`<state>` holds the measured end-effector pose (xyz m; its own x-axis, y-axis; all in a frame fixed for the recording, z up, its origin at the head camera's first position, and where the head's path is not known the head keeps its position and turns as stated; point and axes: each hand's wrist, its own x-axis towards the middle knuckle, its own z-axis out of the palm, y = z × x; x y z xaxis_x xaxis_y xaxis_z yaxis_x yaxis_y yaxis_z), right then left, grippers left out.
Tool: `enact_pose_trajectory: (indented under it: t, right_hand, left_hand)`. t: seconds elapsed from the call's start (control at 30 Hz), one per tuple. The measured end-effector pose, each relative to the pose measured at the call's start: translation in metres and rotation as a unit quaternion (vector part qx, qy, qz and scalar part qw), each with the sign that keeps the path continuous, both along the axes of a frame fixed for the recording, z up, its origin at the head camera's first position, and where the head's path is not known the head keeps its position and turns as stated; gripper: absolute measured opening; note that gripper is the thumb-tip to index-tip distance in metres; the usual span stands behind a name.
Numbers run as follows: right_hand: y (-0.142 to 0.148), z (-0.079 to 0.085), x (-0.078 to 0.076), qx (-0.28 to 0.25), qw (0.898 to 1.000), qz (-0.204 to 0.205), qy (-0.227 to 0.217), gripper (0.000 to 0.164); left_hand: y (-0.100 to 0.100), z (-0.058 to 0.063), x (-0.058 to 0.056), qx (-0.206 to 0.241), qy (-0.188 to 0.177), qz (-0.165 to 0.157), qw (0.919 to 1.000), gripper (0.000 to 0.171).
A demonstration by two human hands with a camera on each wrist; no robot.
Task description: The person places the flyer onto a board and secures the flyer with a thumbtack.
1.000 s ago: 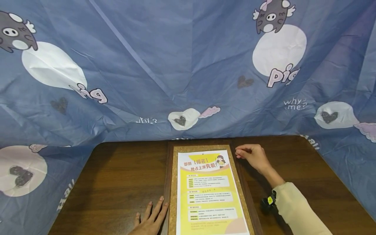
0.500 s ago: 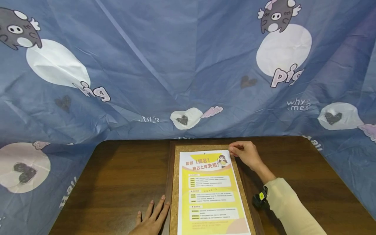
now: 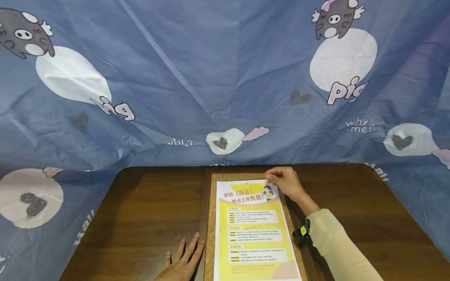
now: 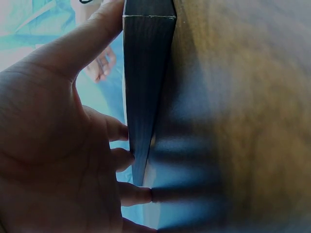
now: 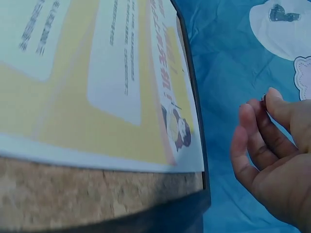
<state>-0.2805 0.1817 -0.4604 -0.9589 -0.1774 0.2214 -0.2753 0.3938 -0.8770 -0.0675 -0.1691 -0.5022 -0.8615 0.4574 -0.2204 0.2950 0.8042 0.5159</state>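
A yellow and white printed poster point(image 3: 247, 230) lies on a cork board point(image 3: 242, 176) with a dark wooden frame. A small dark pin point(image 3: 247, 183) shows at the poster's top centre. My right hand point(image 3: 287, 183) is over the poster's upper right corner, pinching a tiny shiny thumbtack point(image 5: 264, 98) between thumb and fingertips; the fingers hide most of it. Beside the board's left edge, my left hand point(image 3: 180, 262) rests with fingers spread on the table. In the left wrist view, its thumb touches the frame point(image 4: 146, 63) and its fingertips reach down along the frame's side.
The board lies on a dark brown wooden table point(image 3: 147, 210) with rounded far corners. A blue curtain point(image 3: 175, 78) printed with pigs and hearts hangs right behind the table. A black wrist camera point(image 3: 300, 235) sits at the right sleeve.
My right hand has moved left, from beyond the board's right edge to over the poster's upper right corner, still pinching. The left hand stays in place; the head view has shifted slightly.
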Motion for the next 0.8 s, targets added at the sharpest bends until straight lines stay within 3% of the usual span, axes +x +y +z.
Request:
enact_pose_trajectory:
  t: [0.27, 0.8]
  right_hand:
    - [-0.016, -0.003, -0.005, -0.006, 1.0, -0.001, -0.02, 0.017]
    - [-0.043, -0.01, -0.013, 0.031, 0.999, -0.009, -0.043, 0.018]
  left_hand:
    - [-0.001, 0.0, -0.001, -0.002, -0.007, 0.0, 1.0, 0.113]
    - [-0.001, -0.001, -0.001, 0.007, -0.017, 0.006, 0.9998, 0.111]
